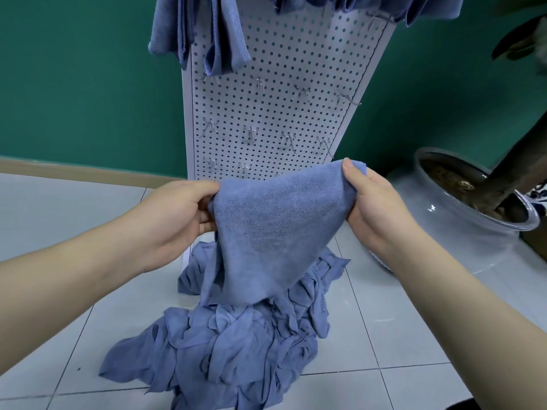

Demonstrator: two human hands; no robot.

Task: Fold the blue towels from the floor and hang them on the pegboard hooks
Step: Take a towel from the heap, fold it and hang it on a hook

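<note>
Blue terry towel (275, 229) hangs between my two grips: left hand (177, 214) pinches its left top corner, right hand (370, 202) its right. Lower end tapers onto crumpled pile of blue towels (236, 350) on the floor. White pegboard (281, 69) upright behind; folded towels (219, 34) hang along top; lower hooks (251, 133) bare.

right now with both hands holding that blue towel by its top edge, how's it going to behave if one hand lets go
Probably floppy: the blue towel already sags between the left hand and the right hand. It would likely swing down from whichever hand holds on and drape onto the pile of towels. It looks light, and its terry surface seems unlikely to slip.
</note>
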